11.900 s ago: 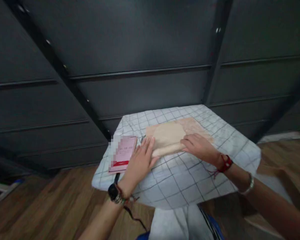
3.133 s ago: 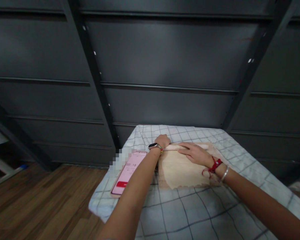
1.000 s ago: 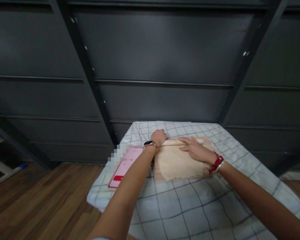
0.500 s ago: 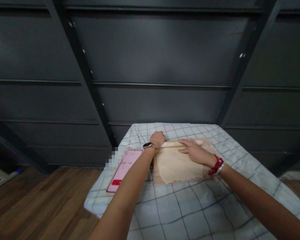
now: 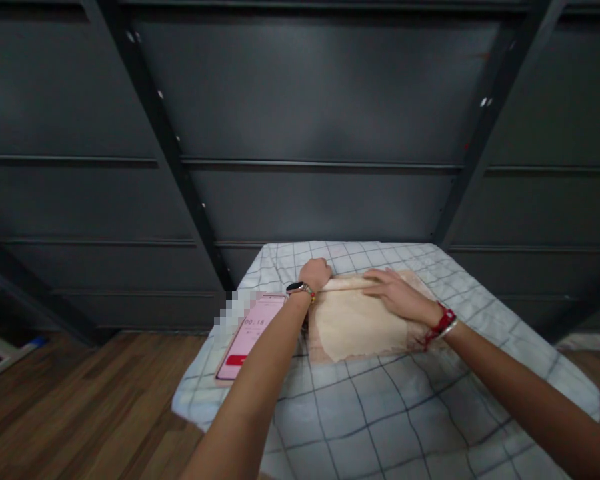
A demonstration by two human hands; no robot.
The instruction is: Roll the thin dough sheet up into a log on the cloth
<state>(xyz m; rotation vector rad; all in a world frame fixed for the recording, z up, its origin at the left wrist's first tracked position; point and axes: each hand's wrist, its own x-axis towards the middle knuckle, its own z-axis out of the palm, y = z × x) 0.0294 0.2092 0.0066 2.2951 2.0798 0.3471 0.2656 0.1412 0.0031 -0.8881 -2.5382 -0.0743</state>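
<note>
A pale roll (image 5: 347, 285) is lying along the twelve o'clock edge of a thin cream sheet (image 5: 360, 327) on the cloth-covered worktop (image 5: 350, 427). The right hand (image 5: 399, 297) is resting open upon it, fingers spreading. The left hand (image 5: 315, 272) is covering its nine o'clock end; I cannot tell whether it is gripping. A phone (image 5: 253, 330) is lying at nine o'clock from the sheet.

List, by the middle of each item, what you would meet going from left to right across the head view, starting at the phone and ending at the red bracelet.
Phone, dark-faced watch, left hand, beige sheet, right hand, red bracelet.
</note>
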